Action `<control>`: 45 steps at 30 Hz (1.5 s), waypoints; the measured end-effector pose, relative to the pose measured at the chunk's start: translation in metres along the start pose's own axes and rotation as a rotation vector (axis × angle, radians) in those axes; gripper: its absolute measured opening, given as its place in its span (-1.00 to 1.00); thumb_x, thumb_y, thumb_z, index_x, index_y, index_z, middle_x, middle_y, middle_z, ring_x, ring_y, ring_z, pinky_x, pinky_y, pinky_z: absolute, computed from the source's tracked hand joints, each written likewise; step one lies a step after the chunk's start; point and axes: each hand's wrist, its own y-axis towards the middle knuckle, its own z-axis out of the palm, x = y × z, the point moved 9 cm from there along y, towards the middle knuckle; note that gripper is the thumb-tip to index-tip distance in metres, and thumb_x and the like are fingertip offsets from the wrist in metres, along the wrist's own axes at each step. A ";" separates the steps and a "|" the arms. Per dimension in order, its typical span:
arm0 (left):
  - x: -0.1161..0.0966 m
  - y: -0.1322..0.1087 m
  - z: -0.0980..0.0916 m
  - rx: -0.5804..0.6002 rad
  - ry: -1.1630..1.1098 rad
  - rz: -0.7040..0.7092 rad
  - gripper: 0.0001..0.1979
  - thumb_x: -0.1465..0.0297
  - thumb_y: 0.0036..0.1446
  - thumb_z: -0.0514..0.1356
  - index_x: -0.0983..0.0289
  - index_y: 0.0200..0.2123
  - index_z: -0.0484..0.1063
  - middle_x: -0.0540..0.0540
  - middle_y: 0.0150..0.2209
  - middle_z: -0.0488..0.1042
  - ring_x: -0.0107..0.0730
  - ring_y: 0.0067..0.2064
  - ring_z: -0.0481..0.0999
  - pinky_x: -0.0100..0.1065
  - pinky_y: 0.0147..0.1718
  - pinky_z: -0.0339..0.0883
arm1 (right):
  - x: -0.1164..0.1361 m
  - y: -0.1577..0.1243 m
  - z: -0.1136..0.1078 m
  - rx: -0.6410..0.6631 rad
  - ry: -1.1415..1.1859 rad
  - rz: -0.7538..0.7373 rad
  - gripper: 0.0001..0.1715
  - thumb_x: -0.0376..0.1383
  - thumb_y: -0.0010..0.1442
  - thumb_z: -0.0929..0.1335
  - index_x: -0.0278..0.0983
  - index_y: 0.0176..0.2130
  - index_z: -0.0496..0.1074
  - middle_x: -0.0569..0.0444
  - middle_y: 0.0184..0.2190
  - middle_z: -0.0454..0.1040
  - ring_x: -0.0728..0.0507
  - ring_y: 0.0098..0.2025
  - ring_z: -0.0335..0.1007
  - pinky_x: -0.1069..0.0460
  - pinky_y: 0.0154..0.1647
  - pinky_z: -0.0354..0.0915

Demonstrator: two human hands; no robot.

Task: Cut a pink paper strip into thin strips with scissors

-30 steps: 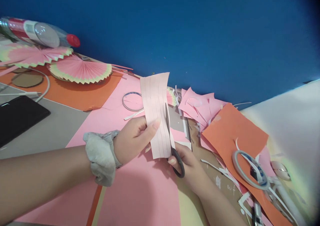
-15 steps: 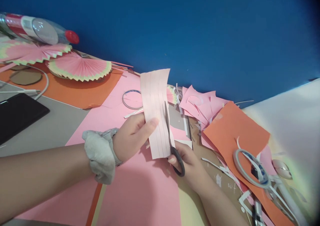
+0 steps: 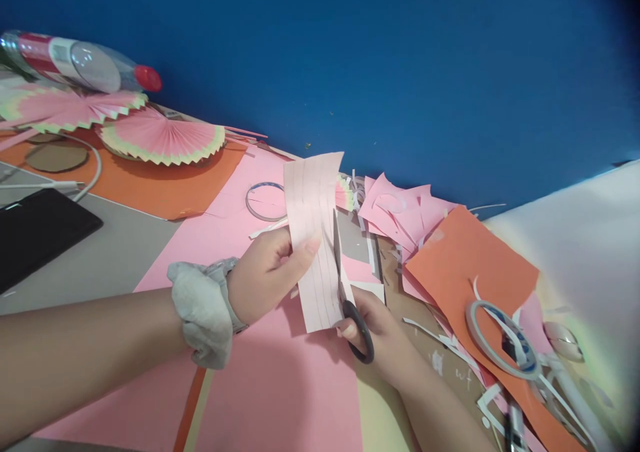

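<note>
Beyond the far edge of a large pink sheet (image 3: 250, 405) rises a blue wall (image 3: 350, 72). Above the right part of that sheet is a pale piece of lined paper (image 3: 313, 192), its long axis running from the sheet's near side toward its far side, lower end leaning slightly right. Over the middle of the sheet, the left hand (image 3: 263, 272) is clamped on the paper's left side, thumb across the front. Just past the sheet's right edge, the right hand (image 3: 380, 329) is closed around the handle of black scissors (image 3: 363, 324). It is nearer the paper's right edge, along which the blades point, almost parallel to the lines, toward the sheet's far side. How far apart the blades stand, I cannot tell.
</note>
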 end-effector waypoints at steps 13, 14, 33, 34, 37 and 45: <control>0.000 -0.001 0.009 0.101 0.000 -0.014 -0.60 0.16 0.26 -0.06 0.33 -0.44 0.33 0.05 -0.49 0.39 -0.47 -0.46 0.37 -0.40 -0.45 0.28 | 0.010 0.000 -0.001 -0.016 -0.028 -0.070 -0.45 0.15 0.14 0.24 -0.27 -0.45 0.26 0.17 -0.54 0.11 -0.01 -0.51 0.01 0.11 -0.52 0.12; -0.001 -0.001 0.009 0.101 0.000 -0.013 -0.59 0.16 0.26 -0.06 0.34 -0.43 0.33 0.06 -0.48 0.39 -0.47 -0.46 0.37 -0.40 -0.45 0.29 | 0.011 0.000 -0.002 -0.018 -0.028 -0.075 -0.45 0.15 0.13 0.25 -0.28 -0.45 0.26 0.17 -0.54 0.12 -0.01 -0.50 0.01 0.11 -0.51 0.11; 0.000 -0.001 0.011 0.130 -0.017 -0.015 -0.58 0.15 0.27 -0.07 0.34 -0.42 0.34 0.06 -0.48 0.40 -0.46 -0.46 0.38 -0.39 -0.44 0.30 | 0.004 -0.001 -0.005 -0.073 -0.054 -0.073 -0.44 0.17 0.13 0.23 -0.28 -0.40 0.31 0.11 -0.46 0.24 -0.06 -0.43 0.12 0.09 -0.41 0.15; 0.000 -0.001 0.011 0.126 -0.013 -0.012 -0.58 0.15 0.27 -0.07 0.34 -0.43 0.33 0.05 -0.49 0.40 -0.47 -0.46 0.38 -0.40 -0.44 0.30 | 0.004 0.000 -0.005 -0.067 -0.061 -0.071 -0.44 0.18 0.13 0.23 -0.27 -0.40 0.30 0.12 -0.47 0.22 -0.06 -0.43 0.10 0.09 -0.42 0.14; 0.000 -0.001 0.011 0.127 -0.006 -0.012 -0.57 0.15 0.27 -0.07 0.34 -0.45 0.33 0.05 -0.50 0.39 -0.48 -0.47 0.36 -0.40 -0.44 0.29 | 0.007 0.002 -0.003 -0.044 -0.058 -0.077 -0.43 0.18 0.13 0.22 -0.27 -0.40 0.28 0.13 -0.47 0.20 -0.05 -0.44 0.07 0.09 -0.42 0.13; -0.001 0.000 0.011 0.128 -0.005 -0.006 -0.58 0.16 0.27 -0.07 0.34 -0.46 0.33 0.05 -0.51 0.39 -0.47 -0.47 0.37 -0.40 -0.44 0.29 | 0.009 0.003 -0.001 -0.042 -0.039 -0.083 -0.46 0.16 0.14 0.23 -0.26 -0.45 0.23 0.19 -0.53 0.10 -0.01 -0.50 -0.05 0.11 -0.47 0.08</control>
